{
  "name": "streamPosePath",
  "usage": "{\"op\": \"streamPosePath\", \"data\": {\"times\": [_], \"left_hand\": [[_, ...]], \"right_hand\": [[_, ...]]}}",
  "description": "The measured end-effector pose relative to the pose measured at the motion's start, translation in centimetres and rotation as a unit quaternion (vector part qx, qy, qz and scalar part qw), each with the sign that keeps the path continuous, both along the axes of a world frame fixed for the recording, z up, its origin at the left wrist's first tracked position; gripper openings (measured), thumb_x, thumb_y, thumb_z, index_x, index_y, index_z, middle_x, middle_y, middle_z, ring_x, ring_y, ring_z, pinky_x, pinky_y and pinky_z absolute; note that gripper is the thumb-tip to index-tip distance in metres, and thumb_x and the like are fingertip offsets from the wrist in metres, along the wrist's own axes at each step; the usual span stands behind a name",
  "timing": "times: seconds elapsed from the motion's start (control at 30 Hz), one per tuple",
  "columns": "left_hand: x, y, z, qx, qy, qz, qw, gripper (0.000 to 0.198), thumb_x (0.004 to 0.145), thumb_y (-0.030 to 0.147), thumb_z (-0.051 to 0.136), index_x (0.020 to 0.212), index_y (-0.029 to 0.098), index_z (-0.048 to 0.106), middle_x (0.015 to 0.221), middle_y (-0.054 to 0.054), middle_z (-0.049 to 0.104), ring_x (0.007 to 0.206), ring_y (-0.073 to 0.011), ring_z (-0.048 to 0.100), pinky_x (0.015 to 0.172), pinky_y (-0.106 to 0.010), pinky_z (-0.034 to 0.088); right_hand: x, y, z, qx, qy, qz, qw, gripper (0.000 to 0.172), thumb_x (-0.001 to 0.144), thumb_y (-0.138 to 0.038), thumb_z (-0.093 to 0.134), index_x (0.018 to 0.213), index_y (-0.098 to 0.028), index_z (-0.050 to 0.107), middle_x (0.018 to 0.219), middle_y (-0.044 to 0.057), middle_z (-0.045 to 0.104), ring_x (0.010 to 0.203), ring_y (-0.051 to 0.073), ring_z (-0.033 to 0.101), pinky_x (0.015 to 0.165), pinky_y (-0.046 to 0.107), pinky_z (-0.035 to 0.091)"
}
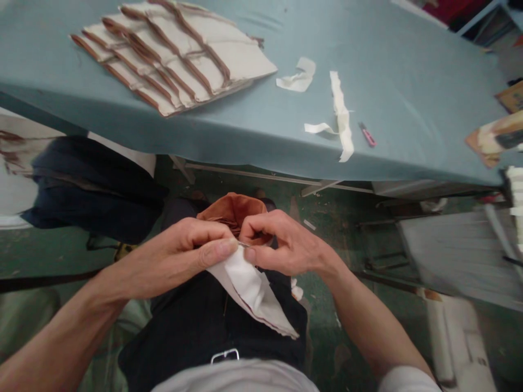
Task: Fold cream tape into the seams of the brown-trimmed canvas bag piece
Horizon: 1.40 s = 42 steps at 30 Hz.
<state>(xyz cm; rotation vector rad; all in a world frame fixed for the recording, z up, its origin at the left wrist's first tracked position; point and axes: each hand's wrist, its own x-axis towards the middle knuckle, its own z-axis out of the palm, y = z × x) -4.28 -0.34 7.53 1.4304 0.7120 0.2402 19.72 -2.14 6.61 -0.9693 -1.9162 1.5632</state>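
Observation:
My left hand (204, 245) pinches the edge of a piece of fabric, thumb on top. White cloth (249, 283) hangs down from that edge over my lap, and a brown-orange part (235, 209) bunches up behind the fingers. Close beside it, my right hand (281, 242) has thumb and forefinger pressed together at the same edge. A thin line shows between the two sets of fingertips; whether it is a seam or a small tool I cannot tell.
On the blue-covered table (253, 147) lies an overlapping stack of cream fabric pieces with brown edges (175, 60). White scraps (341, 117) and a pink-handled cutter (368, 135) lie to its right. Dark cloth (93, 185) hangs at left; a grey panel (461, 256) stands at right.

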Motion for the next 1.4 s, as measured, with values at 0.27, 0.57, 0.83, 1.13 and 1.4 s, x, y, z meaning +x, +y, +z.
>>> {"op": "streamPosePath", "data": {"times": [0.27, 0.57, 0.83, 1.13, 1.4], "left_hand": [[0.8, -0.6, 0.4, 0.045, 0.004, 0.071, 0.996, 0.048, 0.105, 0.045, 0.055, 0.064, 0.020, 0.055, 0.063, 0.004, 0.042, 0.056, -0.0122, 0.034, 0.049, -0.022, 0.031], [0.7, -1.3, -0.8, 0.113, 0.031, 0.125, 0.985, 0.043, 0.102, 0.049, 0.061, 0.073, 0.019, 0.074, 0.078, -0.004, 0.067, 0.074, -0.0192, 0.058, 0.061, -0.024, 0.047], [1.9, -1.9, -2.2, 0.113, 0.065, 0.199, 0.971, 0.043, 0.097, 0.044, 0.056, 0.064, 0.018, 0.065, 0.063, 0.001, 0.054, 0.060, -0.0146, 0.049, 0.055, -0.024, 0.038], [2.5, -2.3, -2.6, 0.146, 0.083, 0.278, 0.946, 0.038, 0.095, 0.042, 0.059, 0.066, 0.019, 0.067, 0.060, 0.001, 0.057, 0.058, -0.0153, 0.050, 0.055, -0.026, 0.038], [1.4, -0.9, -3.4, 0.021, 0.043, 0.234, 0.971, 0.050, 0.094, 0.058, 0.066, 0.069, 0.016, 0.075, 0.066, -0.001, 0.059, 0.060, -0.0145, 0.048, 0.053, -0.023, 0.038]], "right_hand": [[-0.1, -1.5, -0.2, 0.091, -0.003, -0.194, 0.977, 0.020, 0.101, -0.041, 0.065, 0.093, -0.022, 0.064, 0.097, 0.005, 0.071, 0.095, 0.021, 0.064, 0.090, 0.035, 0.048], [-2.5, -4.3, -1.3, 0.002, -0.123, -0.222, 0.967, 0.036, 0.097, -0.046, 0.069, 0.074, -0.021, 0.057, 0.067, -0.004, 0.058, 0.064, 0.012, 0.051, 0.064, 0.026, 0.035], [-2.6, -3.4, 0.0, -0.029, -0.243, -0.213, 0.946, 0.032, 0.096, -0.042, 0.070, 0.073, -0.021, 0.061, 0.061, -0.005, 0.054, 0.058, 0.011, 0.046, 0.061, 0.027, 0.027], [-4.6, -4.0, -0.1, -0.036, -0.284, -0.261, 0.922, 0.034, 0.099, -0.043, 0.066, 0.073, -0.023, 0.059, 0.061, -0.003, 0.055, 0.059, 0.015, 0.051, 0.061, 0.029, 0.027], [-5.1, -3.3, -0.8, -0.050, -0.298, -0.291, 0.908, 0.038, 0.090, -0.044, 0.071, 0.064, -0.023, 0.052, 0.059, -0.004, 0.052, 0.059, 0.014, 0.049, 0.062, 0.030, 0.025]]}}
